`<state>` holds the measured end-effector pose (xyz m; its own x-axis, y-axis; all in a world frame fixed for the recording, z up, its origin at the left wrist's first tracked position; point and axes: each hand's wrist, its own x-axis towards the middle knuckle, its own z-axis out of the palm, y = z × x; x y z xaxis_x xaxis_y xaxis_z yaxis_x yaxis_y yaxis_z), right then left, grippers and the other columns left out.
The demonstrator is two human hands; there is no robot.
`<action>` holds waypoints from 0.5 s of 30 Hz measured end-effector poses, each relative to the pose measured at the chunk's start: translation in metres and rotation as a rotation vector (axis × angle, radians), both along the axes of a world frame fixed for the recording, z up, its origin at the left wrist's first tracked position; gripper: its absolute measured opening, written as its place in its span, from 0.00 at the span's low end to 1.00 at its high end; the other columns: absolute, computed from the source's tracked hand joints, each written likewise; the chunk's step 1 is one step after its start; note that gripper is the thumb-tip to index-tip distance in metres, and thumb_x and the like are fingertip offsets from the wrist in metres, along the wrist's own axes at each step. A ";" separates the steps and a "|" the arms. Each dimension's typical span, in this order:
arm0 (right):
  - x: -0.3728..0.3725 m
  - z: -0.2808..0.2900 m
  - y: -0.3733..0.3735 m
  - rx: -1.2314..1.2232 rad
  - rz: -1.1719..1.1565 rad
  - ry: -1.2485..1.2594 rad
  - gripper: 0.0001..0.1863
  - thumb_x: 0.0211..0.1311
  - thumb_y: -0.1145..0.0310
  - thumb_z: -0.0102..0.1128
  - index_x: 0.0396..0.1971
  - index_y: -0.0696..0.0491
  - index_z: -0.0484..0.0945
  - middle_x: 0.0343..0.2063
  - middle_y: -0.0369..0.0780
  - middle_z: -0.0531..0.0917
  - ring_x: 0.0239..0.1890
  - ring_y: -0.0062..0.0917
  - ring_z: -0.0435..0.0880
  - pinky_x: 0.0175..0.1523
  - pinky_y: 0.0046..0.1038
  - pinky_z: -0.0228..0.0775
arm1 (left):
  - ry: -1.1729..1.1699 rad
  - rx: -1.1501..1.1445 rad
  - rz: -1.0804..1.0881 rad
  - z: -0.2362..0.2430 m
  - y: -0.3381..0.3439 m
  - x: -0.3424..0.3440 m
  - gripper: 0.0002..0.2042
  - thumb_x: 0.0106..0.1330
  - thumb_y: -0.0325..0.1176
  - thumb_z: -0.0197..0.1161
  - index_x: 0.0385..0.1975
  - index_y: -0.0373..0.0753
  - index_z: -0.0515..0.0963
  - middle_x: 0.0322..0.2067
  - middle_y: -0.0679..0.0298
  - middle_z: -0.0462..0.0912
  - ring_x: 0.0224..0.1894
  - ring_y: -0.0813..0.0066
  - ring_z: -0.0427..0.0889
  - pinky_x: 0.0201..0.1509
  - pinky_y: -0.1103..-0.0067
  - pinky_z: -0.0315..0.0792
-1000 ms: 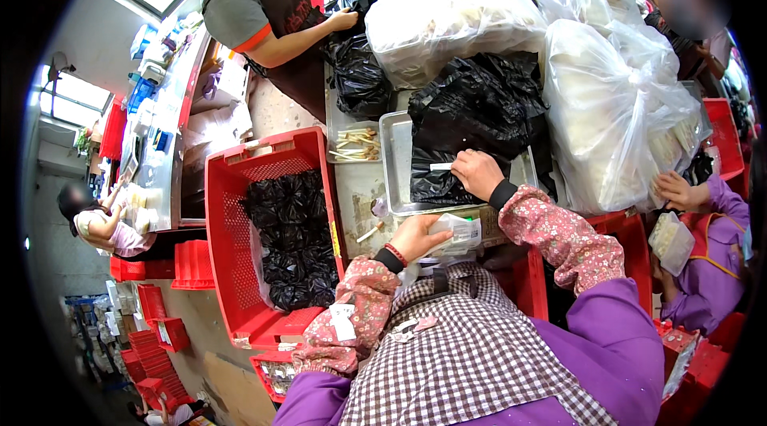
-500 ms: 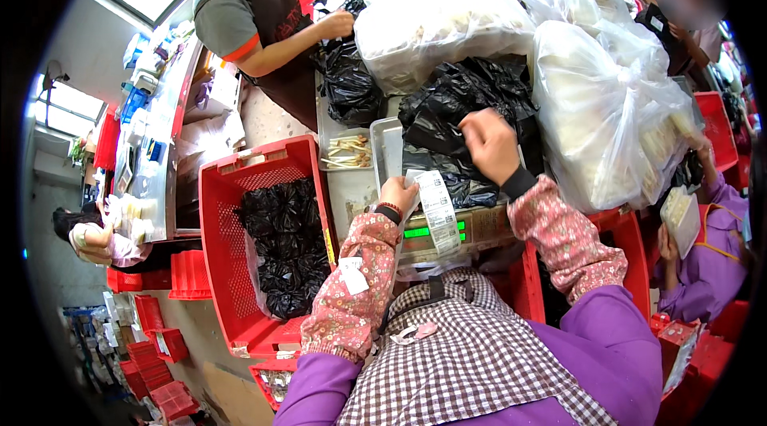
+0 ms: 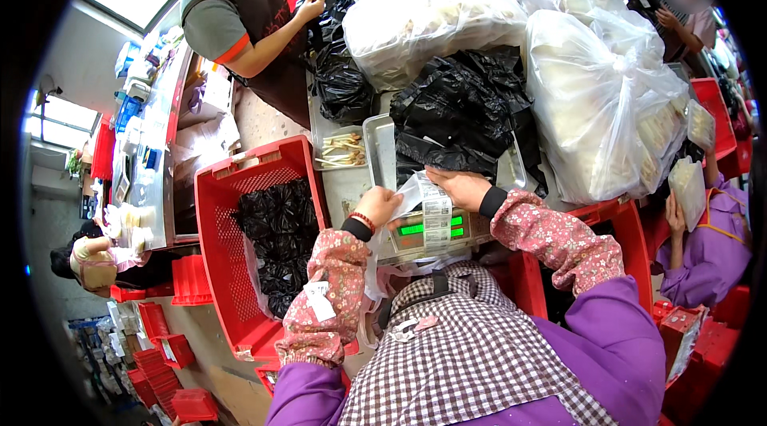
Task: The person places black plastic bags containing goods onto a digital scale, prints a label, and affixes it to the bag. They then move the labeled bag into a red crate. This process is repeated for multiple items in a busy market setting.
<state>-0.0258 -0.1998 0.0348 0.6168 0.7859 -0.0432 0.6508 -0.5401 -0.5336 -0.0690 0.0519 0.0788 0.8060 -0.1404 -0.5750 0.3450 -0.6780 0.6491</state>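
Observation:
My left hand [image 3: 382,206] is closed on the translucent end of a strip of printed labels [image 3: 437,218], which hangs over a scale with a green display [image 3: 411,230]. My right hand [image 3: 459,186] pinches the top of the same strip, just in front of a pile of black plastic bags [image 3: 451,114]. The bags lie in a metal tray [image 3: 379,156] on the scale. Both wrists wear dark cuffs above flowered sleeves. A small white label sticks to my left sleeve.
A red crate [image 3: 216,242] of bagged bundles is at left. Large clear bags [image 3: 607,106] fill the right and back. Pale sticks [image 3: 339,146] lie left of the tray. A co-worker [image 3: 232,34] handles black bags opposite; others work at right and far left.
The label strip has unfolded and hangs down. My left hand has moved left. My right hand rose over the black bags, then came down to grip the strip. The scale's display has become visible.

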 end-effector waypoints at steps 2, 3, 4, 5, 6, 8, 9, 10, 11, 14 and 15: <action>0.001 -0.011 -0.002 0.052 0.020 -0.097 0.33 0.55 0.65 0.58 0.61 0.56 0.61 0.63 0.45 0.65 0.58 0.37 0.72 0.59 0.32 0.67 | -0.204 0.046 -0.087 -0.024 -0.009 0.013 0.21 0.61 0.47 0.61 0.26 0.29 0.80 0.18 0.57 0.80 0.20 0.69 0.81 0.28 0.73 0.73; 0.002 -0.008 -0.001 0.057 0.022 -0.081 0.33 0.54 0.66 0.58 0.61 0.56 0.61 0.63 0.45 0.65 0.58 0.37 0.72 0.59 0.32 0.67 | -0.310 0.074 -0.124 -0.024 -0.017 0.021 0.23 0.60 0.49 0.62 0.25 0.29 0.79 0.17 0.59 0.80 0.19 0.72 0.80 0.25 0.74 0.73; 0.004 -0.005 0.000 0.063 0.025 -0.066 0.33 0.54 0.67 0.57 0.61 0.56 0.61 0.62 0.45 0.65 0.58 0.37 0.72 0.59 0.32 0.67 | -0.168 0.097 -0.046 -0.025 -0.028 0.028 0.25 0.56 0.53 0.65 0.25 0.29 0.79 0.20 0.57 0.81 0.24 0.70 0.82 0.30 0.73 0.74; 0.002 -0.002 -0.001 0.065 0.021 -0.044 0.33 0.54 0.69 0.57 0.61 0.56 0.61 0.62 0.45 0.65 0.58 0.37 0.72 0.59 0.32 0.67 | -0.141 -0.003 0.098 -0.022 -0.044 0.026 0.22 0.53 0.49 0.67 0.26 0.29 0.78 0.22 0.52 0.81 0.27 0.62 0.82 0.33 0.71 0.74; 0.003 0.003 0.000 0.104 0.029 -0.018 0.32 0.53 0.71 0.56 0.61 0.57 0.61 0.62 0.46 0.65 0.58 0.37 0.71 0.59 0.32 0.68 | -0.323 0.048 0.112 -0.038 -0.053 0.021 0.20 0.52 0.46 0.68 0.25 0.29 0.78 0.23 0.50 0.80 0.28 0.58 0.82 0.34 0.69 0.73; 0.005 0.015 0.000 0.022 0.013 0.051 0.28 0.57 0.72 0.51 0.60 0.57 0.63 0.62 0.44 0.65 0.58 0.37 0.71 0.60 0.32 0.66 | -0.504 0.060 0.132 -0.049 -0.064 0.004 0.17 0.51 0.41 0.67 0.25 0.30 0.76 0.24 0.47 0.78 0.30 0.50 0.79 0.34 0.66 0.72; 0.003 0.017 -0.001 -0.020 -0.006 0.093 0.26 0.59 0.72 0.49 0.59 0.57 0.63 0.62 0.44 0.66 0.59 0.37 0.71 0.60 0.32 0.66 | -0.499 0.016 0.134 -0.035 -0.070 -0.009 0.15 0.51 0.39 0.66 0.26 0.30 0.75 0.24 0.46 0.77 0.30 0.47 0.78 0.34 0.64 0.71; 0.005 -0.003 -0.004 0.061 -0.004 0.033 0.25 0.59 0.70 0.52 0.58 0.56 0.65 0.62 0.44 0.66 0.58 0.38 0.71 0.59 0.32 0.67 | -0.558 0.018 0.113 -0.018 -0.074 -0.022 0.15 0.53 0.38 0.65 0.28 0.31 0.73 0.24 0.47 0.76 0.31 0.48 0.78 0.34 0.64 0.70; 0.005 -0.002 -0.002 0.094 -0.010 -0.027 0.24 0.58 0.70 0.53 0.56 0.57 0.67 0.60 0.44 0.68 0.55 0.38 0.73 0.56 0.33 0.69 | -0.507 -0.033 0.089 0.000 -0.071 -0.035 0.14 0.56 0.37 0.65 0.30 0.31 0.73 0.24 0.47 0.75 0.29 0.51 0.77 0.33 0.67 0.69; 0.008 0.028 0.008 0.161 -0.074 -0.109 0.12 0.56 0.69 0.57 0.40 0.56 0.76 0.44 0.44 0.77 0.44 0.40 0.79 0.45 0.36 0.73 | -0.402 -0.213 -0.111 0.011 -0.058 -0.061 0.13 0.59 0.37 0.64 0.32 0.32 0.74 0.24 0.53 0.76 0.27 0.63 0.76 0.34 0.72 0.70; 0.014 0.006 0.010 0.195 -0.061 -0.190 0.07 0.56 0.69 0.57 0.30 0.56 0.76 0.34 0.43 0.76 0.40 0.40 0.79 0.41 0.37 0.72 | -0.394 -0.276 -0.191 0.011 -0.057 -0.064 0.12 0.60 0.36 0.64 0.34 0.33 0.74 0.25 0.55 0.76 0.27 0.67 0.76 0.34 0.74 0.70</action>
<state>-0.0114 -0.1899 0.0410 0.6458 0.7292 0.2261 0.7187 -0.4808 -0.5023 -0.1330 -0.0047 0.0903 0.8991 -0.4099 -0.1536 -0.0750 -0.4901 0.8684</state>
